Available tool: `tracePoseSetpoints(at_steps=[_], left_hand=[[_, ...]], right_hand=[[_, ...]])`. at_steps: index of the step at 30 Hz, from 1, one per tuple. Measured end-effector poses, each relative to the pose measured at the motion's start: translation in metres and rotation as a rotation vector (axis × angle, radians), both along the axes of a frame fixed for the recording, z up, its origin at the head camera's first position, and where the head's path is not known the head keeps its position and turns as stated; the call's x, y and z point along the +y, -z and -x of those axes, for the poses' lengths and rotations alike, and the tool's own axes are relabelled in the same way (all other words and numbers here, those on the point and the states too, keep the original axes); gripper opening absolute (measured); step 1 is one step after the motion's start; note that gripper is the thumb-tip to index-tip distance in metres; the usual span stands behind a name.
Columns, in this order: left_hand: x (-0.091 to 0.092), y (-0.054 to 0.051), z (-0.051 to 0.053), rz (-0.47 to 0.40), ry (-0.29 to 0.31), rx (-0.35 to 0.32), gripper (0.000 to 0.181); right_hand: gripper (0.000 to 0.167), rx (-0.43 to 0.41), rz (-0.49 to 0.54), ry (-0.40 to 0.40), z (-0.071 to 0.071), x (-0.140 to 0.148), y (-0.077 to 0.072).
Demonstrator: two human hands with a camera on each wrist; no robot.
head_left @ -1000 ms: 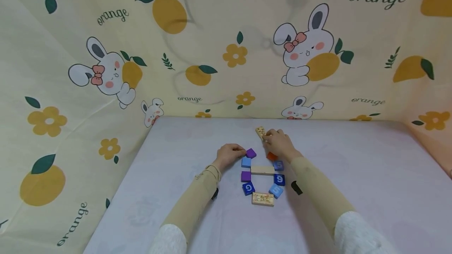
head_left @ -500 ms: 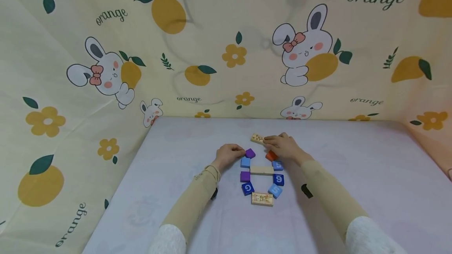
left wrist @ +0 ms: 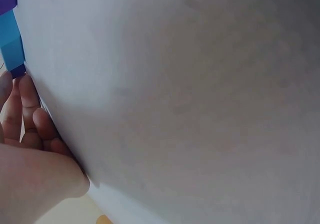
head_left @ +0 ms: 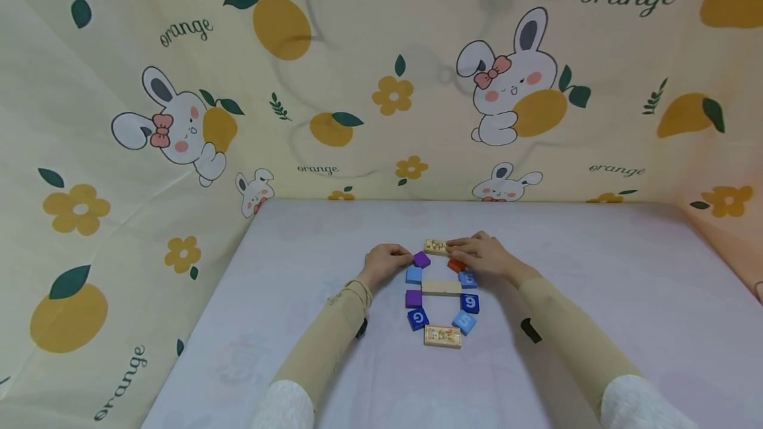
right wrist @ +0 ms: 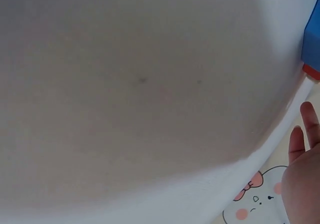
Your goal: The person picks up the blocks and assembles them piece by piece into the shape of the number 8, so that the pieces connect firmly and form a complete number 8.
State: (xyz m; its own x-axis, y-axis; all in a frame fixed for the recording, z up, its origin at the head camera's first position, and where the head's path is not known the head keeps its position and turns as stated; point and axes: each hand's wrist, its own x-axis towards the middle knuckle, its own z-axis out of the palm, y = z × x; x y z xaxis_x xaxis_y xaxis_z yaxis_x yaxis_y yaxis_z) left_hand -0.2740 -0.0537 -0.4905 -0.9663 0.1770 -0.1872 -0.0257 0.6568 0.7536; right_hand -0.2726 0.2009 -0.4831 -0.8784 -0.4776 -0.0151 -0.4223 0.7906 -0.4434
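My left hand (head_left: 384,265) is at the left of the ring of blocks. Its thumb and fingertips pinch the outer corner of a purple block (head_left: 422,259), which lies tilted at the upper left; the left wrist view shows that hand's curled fingers (left wrist: 30,129). At the top, a wooden domino block (head_left: 436,247) with a printed face lies nearly level. My right hand (head_left: 485,255) holds its right end, which the fingers hide. An orange-red block (head_left: 456,265) sits just under the right hand, partly covered. In the right wrist view, only part of that hand (right wrist: 305,179) appears.
Below are a light blue block (head_left: 414,275), another purple block (head_left: 414,298), a plain wooden bar (head_left: 441,288), several blue number blocks (head_left: 469,303) and a printed wooden block (head_left: 443,336). All lie on a pale tablecloth (head_left: 286,310), with a patterned curtain (head_left: 357,38) behind.
The right hand has drawn the wooden domino block toward the ring and turned it from slanted to nearly level. The left hand has stayed at the purple block.
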Motion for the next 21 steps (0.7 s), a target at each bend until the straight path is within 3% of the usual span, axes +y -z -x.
tracePoseSetpoints(at_steps=[11,21], left_hand=[[0.0002,0.0016,0.0001,-0.012,-0.013,-0.023,0.019],[-0.0004,-0.0014,-0.0018,-0.005,-0.005,-0.004,0.019]], right_hand=[[0.037,0.016,0.025,-0.024,-0.0014,0.003,0.001],[0.036,-0.001,0.084,-0.034,-0.0004,0.0063,0.0031]])
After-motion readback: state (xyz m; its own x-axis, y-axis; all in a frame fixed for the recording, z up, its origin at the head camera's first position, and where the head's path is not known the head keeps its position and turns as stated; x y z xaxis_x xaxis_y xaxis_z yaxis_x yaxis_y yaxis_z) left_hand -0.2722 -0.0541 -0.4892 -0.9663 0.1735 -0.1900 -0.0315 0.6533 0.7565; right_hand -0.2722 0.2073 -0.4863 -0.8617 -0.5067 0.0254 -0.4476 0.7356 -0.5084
